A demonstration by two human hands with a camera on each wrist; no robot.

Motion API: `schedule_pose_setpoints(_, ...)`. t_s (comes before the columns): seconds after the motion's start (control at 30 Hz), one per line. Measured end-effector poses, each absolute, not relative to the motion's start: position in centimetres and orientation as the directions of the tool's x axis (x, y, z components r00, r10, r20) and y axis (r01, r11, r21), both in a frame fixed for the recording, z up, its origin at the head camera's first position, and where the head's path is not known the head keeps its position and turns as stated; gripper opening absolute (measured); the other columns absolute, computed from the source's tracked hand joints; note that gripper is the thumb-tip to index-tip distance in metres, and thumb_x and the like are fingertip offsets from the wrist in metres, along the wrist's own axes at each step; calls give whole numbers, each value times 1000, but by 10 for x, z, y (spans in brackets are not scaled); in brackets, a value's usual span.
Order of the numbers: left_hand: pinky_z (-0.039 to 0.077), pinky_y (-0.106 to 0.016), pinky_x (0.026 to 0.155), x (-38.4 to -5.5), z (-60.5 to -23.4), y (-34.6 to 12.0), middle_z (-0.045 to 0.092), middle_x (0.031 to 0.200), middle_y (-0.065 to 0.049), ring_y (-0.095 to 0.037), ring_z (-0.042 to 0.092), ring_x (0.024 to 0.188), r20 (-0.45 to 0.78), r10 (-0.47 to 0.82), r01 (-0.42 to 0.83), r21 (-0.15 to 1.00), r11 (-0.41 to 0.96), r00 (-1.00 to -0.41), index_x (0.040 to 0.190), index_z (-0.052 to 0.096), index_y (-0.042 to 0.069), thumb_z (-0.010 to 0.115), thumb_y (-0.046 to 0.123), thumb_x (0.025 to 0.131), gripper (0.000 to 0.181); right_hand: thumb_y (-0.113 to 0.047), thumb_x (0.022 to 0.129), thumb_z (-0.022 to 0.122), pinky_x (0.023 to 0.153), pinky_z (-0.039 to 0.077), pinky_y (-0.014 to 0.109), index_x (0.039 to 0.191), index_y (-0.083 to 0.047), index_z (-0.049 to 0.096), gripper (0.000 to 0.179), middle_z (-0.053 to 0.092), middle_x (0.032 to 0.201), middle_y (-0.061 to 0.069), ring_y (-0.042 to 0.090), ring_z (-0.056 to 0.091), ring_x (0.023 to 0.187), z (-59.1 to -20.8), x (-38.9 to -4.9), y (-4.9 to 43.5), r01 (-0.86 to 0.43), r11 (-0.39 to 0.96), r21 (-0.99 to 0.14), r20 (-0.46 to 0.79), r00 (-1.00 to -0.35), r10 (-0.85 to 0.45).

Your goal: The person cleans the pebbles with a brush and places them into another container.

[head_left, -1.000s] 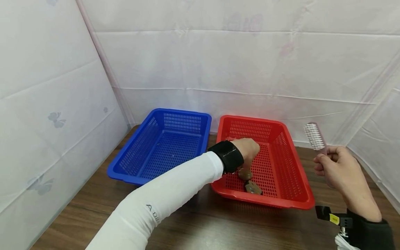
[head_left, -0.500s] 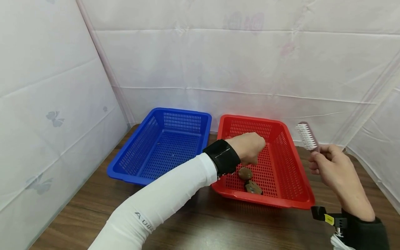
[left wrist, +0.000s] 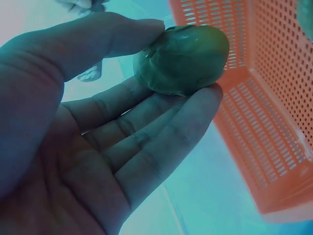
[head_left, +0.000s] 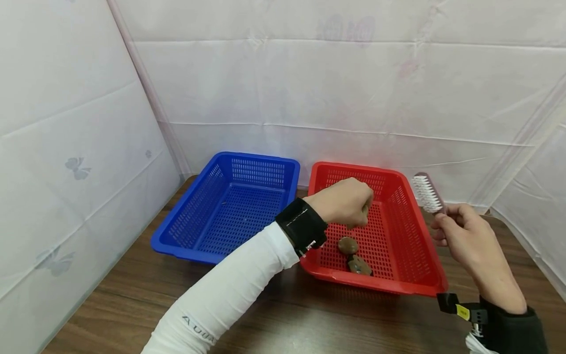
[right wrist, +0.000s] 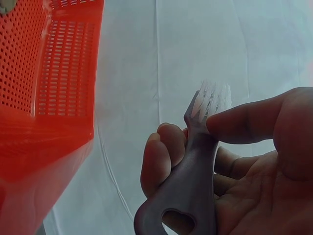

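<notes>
My left hand [head_left: 345, 201] is over the red basket [head_left: 438, 275]. In the left wrist view its thumb and fingertips pinch a smooth, rounded, stone-like lump [left wrist: 183, 61], glossy and yellowish at one end; the hand hides it in the head view. Two more brown stone-like pieces, one round [head_left: 348, 245] and one more angular [head_left: 359, 266], lie on the basket floor near its front. To the right of the basket my right hand [head_left: 470, 241] holds a scrubbing brush [head_left: 428, 192] by its mauve handle [right wrist: 188, 181], white bristles facing left.
A blue basket [head_left: 185, 253] stands left of the red one on the brown wooden table [head_left: 309, 319]. White sheeting [head_left: 274, 83] rises behind the baskets and along both sides.
My left hand has lifted away from the round piece, up and then slightly left, uncovering it in the basket. The right hand has brought the brush a little left, closer to the red basket.
</notes>
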State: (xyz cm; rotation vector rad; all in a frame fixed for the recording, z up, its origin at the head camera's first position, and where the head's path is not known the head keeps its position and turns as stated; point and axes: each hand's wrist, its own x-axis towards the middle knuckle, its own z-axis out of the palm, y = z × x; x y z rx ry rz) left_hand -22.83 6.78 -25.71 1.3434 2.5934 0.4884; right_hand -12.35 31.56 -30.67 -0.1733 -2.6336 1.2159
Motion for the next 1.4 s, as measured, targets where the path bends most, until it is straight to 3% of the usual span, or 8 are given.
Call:
schedule_pose_setpoints(0.4,45,-19,66,-222,-261,48,61,81,2,-9,55,73,172,778,746,465,476,-604,99,69,11,69,6,97,6,-23,114,44,62,58,20,141,13,46,45,64,117,27,8,65,79,-304,-120,306,-15,651,-759,180,-966,188)
schedule_pose_setpoints(0.6,51,-17,74,-218,-267,43,67,93,1,-10,61,83,230,730,703,557,443,-643,118,73,7,73,10,99,19,-25,114,44,64,59,20,141,11,46,45,63,118,25,8,64,81,-300,-119,304,-25,655,-755,183,-967,175)
schedule_pose_setpoints(0.8,55,-15,78,-214,-274,40,68,90,3,-5,67,87,280,690,656,660,366,-667,113,71,8,76,12,99,15,-24,114,45,64,59,20,140,10,47,43,63,118,24,9,64,81,-298,-118,301,-35,650,-759,190,-967,170)
schedule_pose_setpoints(1.0,57,-14,81,-211,-280,34,70,94,7,-2,68,93,284,640,599,721,348,-714,123,73,6,79,16,99,27,-24,115,45,65,60,22,143,11,45,45,62,117,25,14,65,83,-296,-117,297,-36,661,-750,188,-969,161)
schedule_pose_setpoints(1.4,59,-22,82,-208,-289,24,74,108,-1,-9,71,94,373,572,584,776,240,-731,127,73,7,80,15,98,31,-23,115,46,64,58,21,137,10,49,40,62,110,23,14,65,80,-294,-117,291,-107,661,-743,248,-961,123)
